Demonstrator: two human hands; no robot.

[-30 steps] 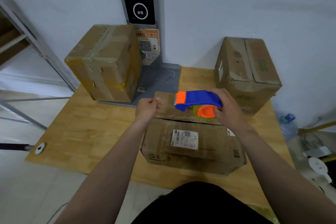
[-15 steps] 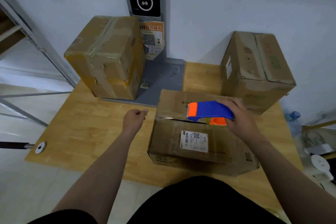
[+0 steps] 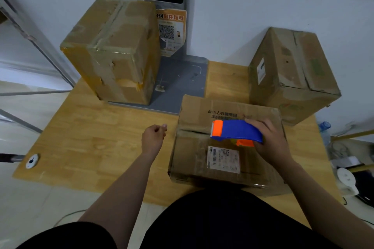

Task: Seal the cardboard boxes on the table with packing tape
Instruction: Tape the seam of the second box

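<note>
The right hand (image 3: 271, 143) grips a tape dispenser (image 3: 236, 130) over the top seam of the near box (image 3: 202, 159), right on the table (image 3: 101, 137). The left hand (image 3: 152, 138) hovers just left, fingers curled, empty.

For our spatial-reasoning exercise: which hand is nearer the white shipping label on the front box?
Right. The right hand, gripping the tape dispenser, is over the box, close beside the label; the left hand hovers off the box's left edge, over the table.
</note>
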